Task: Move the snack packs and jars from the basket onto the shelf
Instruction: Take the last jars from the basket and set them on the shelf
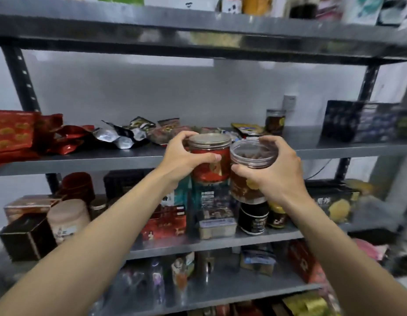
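My left hand point(178, 157) grips a red-labelled jar point(211, 166) with a clear lid, fingers curled round its top and thumb across its front. My right hand point(275, 172) grips a clear-lidded jar point(250, 165) with dark brown contents and a brown label. Both jars are held side by side, touching, in front of the edge of the grey metal shelf point(120, 159). On that shelf lie several snack packs point(138, 132), red, silver and dark, and one dark jar point(275, 120) stands at the back. No basket is in view.
Red boxes point(12, 133) sit at the shelf's left end and dark boxes point(357, 120) at its right. Bare shelf surface shows right of the dark jar. The shelf below holds several jars, tins and boxes point(255, 216). Black uprights point(21, 78) frame the rack.
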A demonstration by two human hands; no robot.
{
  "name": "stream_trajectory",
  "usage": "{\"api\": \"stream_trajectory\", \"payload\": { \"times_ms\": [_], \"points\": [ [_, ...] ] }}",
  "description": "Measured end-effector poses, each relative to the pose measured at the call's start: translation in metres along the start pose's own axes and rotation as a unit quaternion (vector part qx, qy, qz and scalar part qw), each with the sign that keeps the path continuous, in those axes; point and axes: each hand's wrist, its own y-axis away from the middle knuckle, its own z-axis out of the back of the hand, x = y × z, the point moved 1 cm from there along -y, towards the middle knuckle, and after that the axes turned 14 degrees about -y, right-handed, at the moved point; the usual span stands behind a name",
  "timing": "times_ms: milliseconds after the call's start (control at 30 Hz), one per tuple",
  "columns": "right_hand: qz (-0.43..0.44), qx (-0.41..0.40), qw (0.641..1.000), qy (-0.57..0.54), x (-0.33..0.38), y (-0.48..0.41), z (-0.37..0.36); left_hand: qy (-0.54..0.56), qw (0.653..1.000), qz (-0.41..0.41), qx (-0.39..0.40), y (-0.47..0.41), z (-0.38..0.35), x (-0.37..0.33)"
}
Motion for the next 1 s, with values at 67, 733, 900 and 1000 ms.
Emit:
{"api": "stream_trajectory", "payload": {
  "times_ms": [67, 733, 900, 1000],
  "points": [
    [-0.002, -0.018, 1.000, 0.015, -0.015, -0.020, 0.022, 0.006, 0.999, -0.019, 0.028, -0.026, -0.031, -0.010],
    [-0.012, -0.085, 0.993, 0.083, -0.155, -0.232, 0.159, -0.035, 0.996, -0.025, 0.074, -0.281, -0.298, -0.058],
    [-0.005, -0.049, 0.996, 0.069, -0.197, -0.275, 0.167, -0.049, 0.994, -0.033, 0.094, -0.308, -0.339, -0.048],
    [-0.008, -0.025, 0.998, 0.054, -0.220, -0.299, 0.167, -0.076, 0.994, -0.015, 0.074, -0.326, -0.355, -0.042]
  ]
}}
